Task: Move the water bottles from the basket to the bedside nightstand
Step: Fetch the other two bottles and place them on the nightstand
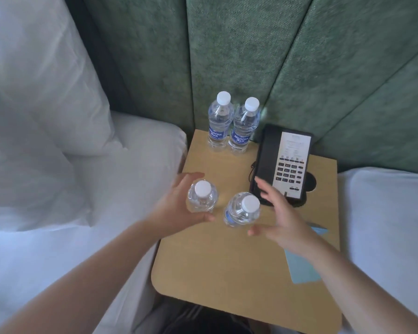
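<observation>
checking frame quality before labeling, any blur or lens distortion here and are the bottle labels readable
Head view: wide-angle bending bows the headboard panels; right hand is motion-smeared at the fingers, left hand slightly soft; back bottles sharp, AQUAFINA readable; phone keypad text too small.

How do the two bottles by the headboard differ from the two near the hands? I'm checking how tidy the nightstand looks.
The back bottles stand side by side and touching against the headboard; the front bottles stand apart, mid-nightstand.
The back bottles have no hand near them; the left hand cups one front bottle and the right hand is open beside the other.
All four are upright, clear, white-capped and blue-labelled.
</observation>
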`<control>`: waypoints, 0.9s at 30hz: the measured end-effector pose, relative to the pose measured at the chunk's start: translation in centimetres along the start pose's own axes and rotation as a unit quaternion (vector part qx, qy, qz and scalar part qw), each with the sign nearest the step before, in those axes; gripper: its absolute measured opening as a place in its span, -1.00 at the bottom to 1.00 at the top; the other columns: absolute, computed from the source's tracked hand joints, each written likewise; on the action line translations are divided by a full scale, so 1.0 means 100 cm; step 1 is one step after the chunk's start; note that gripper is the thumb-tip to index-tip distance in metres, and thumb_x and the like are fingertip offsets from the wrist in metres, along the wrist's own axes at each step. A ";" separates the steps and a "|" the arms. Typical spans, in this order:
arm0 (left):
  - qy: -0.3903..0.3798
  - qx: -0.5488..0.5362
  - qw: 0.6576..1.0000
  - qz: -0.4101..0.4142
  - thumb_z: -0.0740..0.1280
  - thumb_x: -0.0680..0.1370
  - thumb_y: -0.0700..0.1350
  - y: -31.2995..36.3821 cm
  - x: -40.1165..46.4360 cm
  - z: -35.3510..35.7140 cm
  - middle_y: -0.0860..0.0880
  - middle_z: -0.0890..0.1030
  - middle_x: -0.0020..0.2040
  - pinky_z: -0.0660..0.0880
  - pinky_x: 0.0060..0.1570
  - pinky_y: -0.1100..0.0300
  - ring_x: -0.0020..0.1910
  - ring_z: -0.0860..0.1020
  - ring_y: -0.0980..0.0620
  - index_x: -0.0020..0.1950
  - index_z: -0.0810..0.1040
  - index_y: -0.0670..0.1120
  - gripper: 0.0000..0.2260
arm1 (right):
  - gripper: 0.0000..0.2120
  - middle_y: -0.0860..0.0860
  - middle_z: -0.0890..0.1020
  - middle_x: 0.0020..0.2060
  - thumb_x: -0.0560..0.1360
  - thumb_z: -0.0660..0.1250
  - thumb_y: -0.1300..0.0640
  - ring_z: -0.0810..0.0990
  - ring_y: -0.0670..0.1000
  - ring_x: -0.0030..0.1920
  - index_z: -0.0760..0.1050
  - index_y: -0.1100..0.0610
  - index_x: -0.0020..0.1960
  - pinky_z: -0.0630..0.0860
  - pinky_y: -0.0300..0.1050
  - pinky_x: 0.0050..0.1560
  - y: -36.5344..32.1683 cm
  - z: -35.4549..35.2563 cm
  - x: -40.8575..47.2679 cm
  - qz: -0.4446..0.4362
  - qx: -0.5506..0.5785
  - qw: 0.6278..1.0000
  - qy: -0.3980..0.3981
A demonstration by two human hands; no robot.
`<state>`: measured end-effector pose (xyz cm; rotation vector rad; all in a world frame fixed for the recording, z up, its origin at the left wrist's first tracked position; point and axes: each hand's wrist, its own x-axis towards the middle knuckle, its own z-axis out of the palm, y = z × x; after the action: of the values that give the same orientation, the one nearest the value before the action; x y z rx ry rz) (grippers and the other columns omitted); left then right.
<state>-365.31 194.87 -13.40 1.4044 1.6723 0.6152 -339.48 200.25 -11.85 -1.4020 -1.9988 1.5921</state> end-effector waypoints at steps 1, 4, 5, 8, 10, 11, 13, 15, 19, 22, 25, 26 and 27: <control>0.027 0.018 0.999 -0.004 0.56 0.14 0.26 0.001 -0.001 0.009 0.13 0.33 0.28 0.37 0.20 0.21 0.19 0.38 0.20 0.36 0.31 0.12 -0.14 | 0.01 -0.22 0.24 0.43 0.10 0.57 -0.25 0.26 -0.25 0.39 0.12 -0.30 0.43 0.23 -0.21 0.36 0.001 0.009 -0.003 -0.006 -0.016 1.000 0.014; 0.094 -0.002 0.996 -0.005 0.56 0.17 0.19 0.000 0.006 0.025 0.21 0.38 0.12 0.28 -0.04 0.51 0.07 0.41 0.17 0.20 0.32 0.18 -0.31 | -0.21 -0.11 0.41 0.28 0.24 0.61 0.01 0.37 -0.27 0.26 0.28 -0.17 0.34 0.35 -0.14 0.33 0.006 0.028 0.001 -0.056 -0.063 0.993 0.079; 0.107 -0.007 0.994 0.005 0.57 0.20 0.12 -0.001 0.010 0.025 0.25 0.39 0.07 0.26 -0.07 0.57 0.05 0.42 0.16 0.16 0.32 0.21 -0.36 | -0.29 -0.08 0.45 0.23 0.27 0.60 0.06 0.41 -0.24 0.21 0.34 -0.10 0.31 0.40 -0.08 0.29 0.008 0.029 0.004 -0.070 -0.073 0.990 0.097; 0.107 -0.022 0.994 0.006 0.58 0.27 -0.04 -0.003 0.025 0.019 0.13 0.46 0.08 0.30 -0.07 0.43 0.02 0.45 0.12 0.19 0.39 0.15 -0.41 | -0.37 -0.06 0.48 0.18 0.30 0.58 0.12 0.48 -0.15 0.18 0.37 -0.09 0.27 0.50 0.00 0.20 0.011 0.025 0.016 -0.078 -0.059 0.989 0.113; 0.084 -0.019 0.996 0.000 0.57 0.30 -0.09 -0.002 0.038 0.011 0.04 0.49 0.11 0.33 0.01 0.26 0.05 0.46 0.06 0.26 0.42 0.06 -0.41 | -0.36 -0.05 0.47 0.19 0.31 0.57 0.15 0.49 -0.09 0.20 0.36 -0.06 0.29 0.52 0.02 0.18 0.012 0.020 0.027 -0.078 -0.058 0.989 0.111; 0.072 -0.013 0.997 0.003 0.57 0.31 -0.12 -0.001 0.045 0.006 0.02 0.50 0.11 0.34 0.01 0.26 0.06 0.47 0.05 0.27 0.42 0.03 -0.40 | -0.35 -0.03 0.47 0.19 0.31 0.57 0.17 0.49 -0.07 0.21 0.36 -0.02 0.31 0.53 0.03 0.17 0.012 0.018 0.033 -0.078 -0.055 0.989 0.110; 0.045 -0.025 0.998 0.019 0.56 0.32 -0.20 0.002 0.059 -0.006 0.01 0.53 0.11 0.35 -0.03 0.42 0.06 0.49 0.05 0.28 0.41 -0.02 -0.41 | -0.35 0.00 0.47 0.21 0.32 0.55 0.21 0.50 -0.02 0.23 0.36 0.01 0.32 0.55 0.05 0.16 0.010 0.011 0.046 -0.069 -0.036 0.992 0.103; 0.004 -0.043 0.999 0.015 0.54 0.35 -0.23 0.005 0.071 -0.020 0.02 0.55 0.13 0.38 0.01 0.44 0.08 0.51 0.06 0.31 0.40 -0.02 -0.40 | -0.36 0.01 0.47 0.22 0.33 0.55 0.21 0.50 0.00 0.24 0.35 0.00 0.32 0.55 0.06 0.18 0.006 0.003 0.061 -0.056 -0.030 0.994 0.093; -0.098 -0.070 0.993 -0.001 0.50 0.40 -0.24 0.009 0.087 -0.041 0.22 0.50 0.12 0.43 -0.10 0.49 0.06 0.51 0.30 0.25 0.31 0.30 -0.37 | -0.35 0.00 0.48 0.25 0.34 0.53 0.16 0.48 0.04 0.26 0.32 -0.03 0.34 0.49 0.10 0.24 -0.001 -0.012 0.085 -0.040 -0.057 0.994 0.081; -0.143 -0.129 0.981 -0.022 0.46 0.40 -0.22 0.011 0.089 -0.046 0.32 0.46 0.15 0.43 -0.13 0.50 0.10 0.46 0.41 0.12 0.27 0.55 -0.31 | -0.32 -0.01 0.49 0.26 0.33 0.54 0.15 0.48 0.05 0.27 0.30 -0.03 0.35 0.45 0.13 0.27 -0.005 -0.018 0.096 -0.035 -0.070 0.994 0.077; -0.049 -0.155 0.986 -0.037 0.51 0.41 -0.08 0.004 0.089 -0.039 0.25 0.50 0.12 0.46 -0.06 0.36 0.10 0.49 0.31 0.20 0.38 0.36 -0.48 | -0.32 -0.02 0.50 0.25 0.33 0.54 0.16 0.49 0.06 0.25 0.29 -0.04 0.34 0.43 0.13 0.29 -0.007 -0.022 0.101 -0.036 -0.077 0.994 0.072; -0.015 -0.150 0.988 -0.039 0.51 0.42 -0.04 0.001 0.089 -0.035 0.24 0.51 0.09 0.47 -0.05 0.32 0.08 0.50 0.29 0.21 0.41 0.28 -0.53 | -0.33 -0.02 0.50 0.25 0.34 0.54 0.16 0.49 0.05 0.25 0.29 -0.05 0.34 0.43 0.12 0.29 -0.007 -0.023 0.102 -0.035 -0.077 0.994 0.067; 0.008 -0.140 0.989 -0.044 0.50 0.41 0.00 -0.002 0.089 -0.032 0.24 0.52 0.07 0.47 -0.03 0.28 0.06 0.51 0.27 0.20 0.42 0.23 -0.56 | -0.33 -0.03 0.50 0.25 0.34 0.54 0.16 0.49 0.05 0.25 0.29 -0.06 0.34 0.41 0.11 0.31 -0.007 -0.025 0.103 -0.033 -0.080 0.994 0.062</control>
<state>-368.21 203.83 -14.43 1.1229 1.5813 0.7795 -343.53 209.78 -14.01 -1.4371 -2.1151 1.3080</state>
